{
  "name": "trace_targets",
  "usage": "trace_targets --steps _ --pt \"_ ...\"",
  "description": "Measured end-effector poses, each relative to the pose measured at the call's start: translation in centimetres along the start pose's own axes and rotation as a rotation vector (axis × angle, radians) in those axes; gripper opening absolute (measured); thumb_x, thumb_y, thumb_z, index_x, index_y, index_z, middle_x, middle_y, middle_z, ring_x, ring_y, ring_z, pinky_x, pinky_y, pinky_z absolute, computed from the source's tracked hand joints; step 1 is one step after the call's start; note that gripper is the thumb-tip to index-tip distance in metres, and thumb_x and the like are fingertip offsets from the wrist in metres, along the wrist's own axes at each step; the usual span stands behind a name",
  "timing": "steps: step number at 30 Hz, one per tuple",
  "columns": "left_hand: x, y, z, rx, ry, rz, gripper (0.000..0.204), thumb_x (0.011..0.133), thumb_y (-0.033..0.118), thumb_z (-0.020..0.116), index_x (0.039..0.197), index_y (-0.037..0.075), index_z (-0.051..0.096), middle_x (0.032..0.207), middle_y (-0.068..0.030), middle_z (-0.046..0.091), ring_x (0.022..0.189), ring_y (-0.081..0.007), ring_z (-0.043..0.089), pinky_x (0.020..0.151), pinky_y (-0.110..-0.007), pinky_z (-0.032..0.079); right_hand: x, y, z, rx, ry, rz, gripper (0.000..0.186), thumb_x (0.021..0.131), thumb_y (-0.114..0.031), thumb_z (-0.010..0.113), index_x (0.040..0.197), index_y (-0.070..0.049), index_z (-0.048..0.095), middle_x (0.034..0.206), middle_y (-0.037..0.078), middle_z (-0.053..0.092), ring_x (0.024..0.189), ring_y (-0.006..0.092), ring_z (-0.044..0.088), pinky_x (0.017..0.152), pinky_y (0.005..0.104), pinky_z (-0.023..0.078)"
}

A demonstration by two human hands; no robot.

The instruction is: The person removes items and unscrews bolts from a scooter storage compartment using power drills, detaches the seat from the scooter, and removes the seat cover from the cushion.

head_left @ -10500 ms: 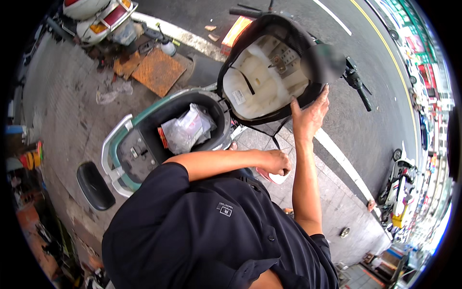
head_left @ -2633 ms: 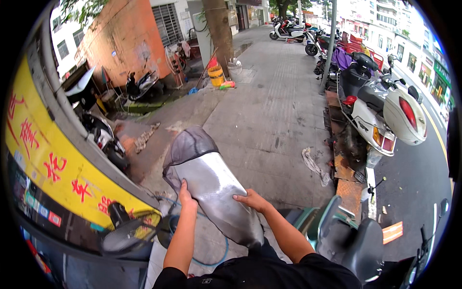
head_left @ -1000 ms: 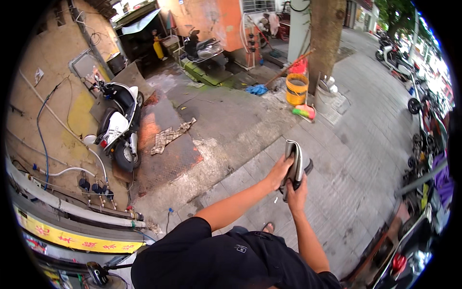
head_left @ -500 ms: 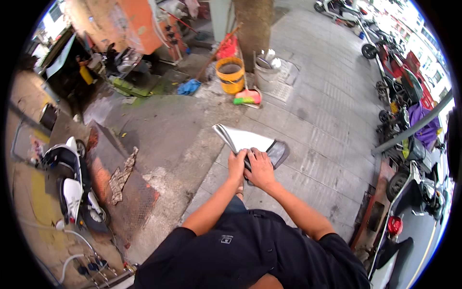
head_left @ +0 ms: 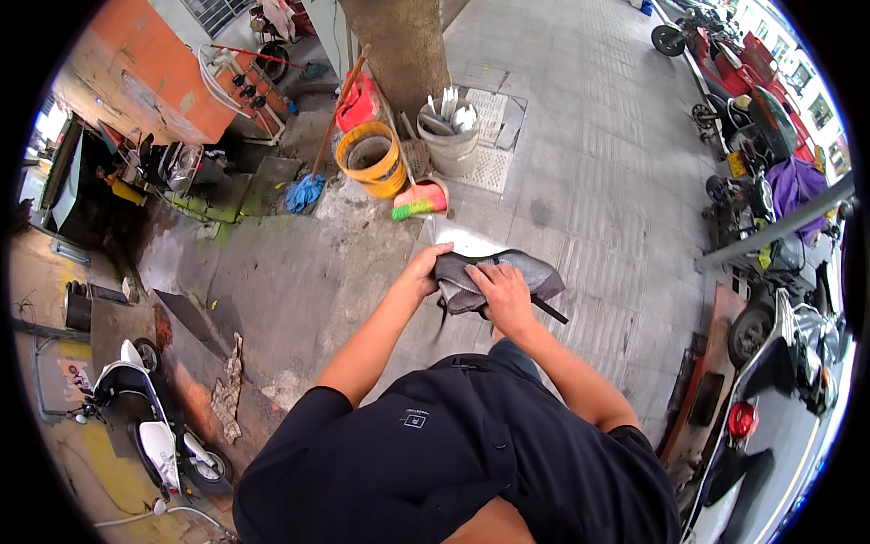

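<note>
Out in front of my body I hold a folded silvery sheet with a dark grey mesh pouch on its near side. A black strap sticks out at the pouch's lower right. My left hand is closed on the left edge, thumb on top. My right hand lies over the middle of the pouch with bent fingers gripping the mesh. The underside is hidden, and whether the sheet and pouch are joined cannot be seen.
Ahead stand a yellow bucket, a pale bucket of scraps and a dustpan beside a tree trunk. A white scooter is at the left. Parked motorbikes and a slanting grey pole line the right.
My hands have moved apart, the left one to the left edge. The bundle has turned so that more of its mesh side and strap shows. The view has shifted right and forward.
</note>
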State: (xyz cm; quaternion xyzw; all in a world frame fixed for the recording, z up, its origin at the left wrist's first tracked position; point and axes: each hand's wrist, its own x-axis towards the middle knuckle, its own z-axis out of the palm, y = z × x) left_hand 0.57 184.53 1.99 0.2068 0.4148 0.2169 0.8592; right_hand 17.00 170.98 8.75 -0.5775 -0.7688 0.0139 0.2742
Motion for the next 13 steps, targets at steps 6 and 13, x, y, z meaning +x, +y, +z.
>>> trace_targets --steps 6,13 --pt "5.6 5.1 9.6 -0.221 0.050 0.239 0.051 0.092 0.052 0.051 0.123 0.011 0.053 0.119 -0.0077 0.060 0.107 -0.0239 0.059 0.093 -0.040 0.047 11.1 11.7 2.0 0.061 0.025 0.082 0.044 0.065 0.000 0.061 0.109 -0.007 0.061 0.092 0.011 0.064 0.086 0.0299 0.059 0.073 0.0402 0.051" --pt "14.7 9.4 10.7 -0.130 0.219 0.569 0.051 0.089 0.047 0.061 0.120 0.008 0.053 0.112 -0.0042 0.062 0.104 -0.0217 0.058 0.097 -0.038 0.041 21.1 18.9 8.2 0.141 -0.168 0.218 0.047 0.065 0.002 0.061 0.111 -0.007 0.061 0.100 0.014 0.065 0.104 0.0329 0.057 0.091 0.0394 0.046"
